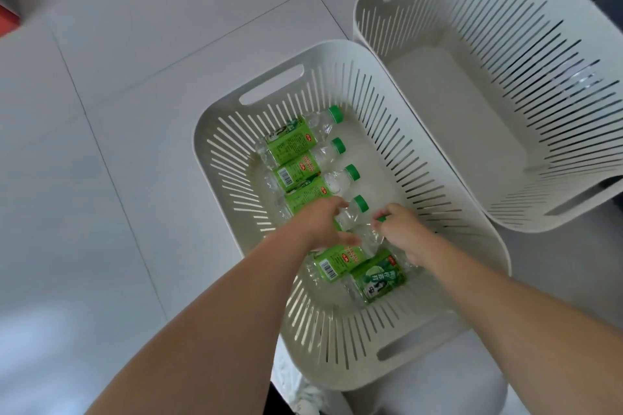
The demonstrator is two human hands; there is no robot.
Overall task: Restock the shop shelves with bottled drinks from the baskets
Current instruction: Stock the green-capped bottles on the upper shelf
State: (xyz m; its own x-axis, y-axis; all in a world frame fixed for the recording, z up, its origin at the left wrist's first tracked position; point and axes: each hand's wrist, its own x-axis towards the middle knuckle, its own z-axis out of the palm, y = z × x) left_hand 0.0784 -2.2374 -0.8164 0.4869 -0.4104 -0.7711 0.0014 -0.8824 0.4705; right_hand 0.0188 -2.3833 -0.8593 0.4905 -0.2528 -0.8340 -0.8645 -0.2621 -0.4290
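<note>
A white slatted basket (222, 131) on the floor holds several clear bottles with green labels and green caps, lying side by side. Both my hands reach down into it. My left hand (323, 222) is closed over the fourth bottle (354, 210) in the row, around its middle. My right hand (401, 232) grips a bottle (365, 236) near its neck, just beside the left hand. Two more bottles (337, 261) lie nearer me, partly under my wrists. The shop shelves are out of view.
A second white slatted basket (499, 84) stands at the upper right, touching the first one, with nothing visible inside. Pale floor tiles (101, 111) spread to the left. A red object (6, 18) shows at the left edge.
</note>
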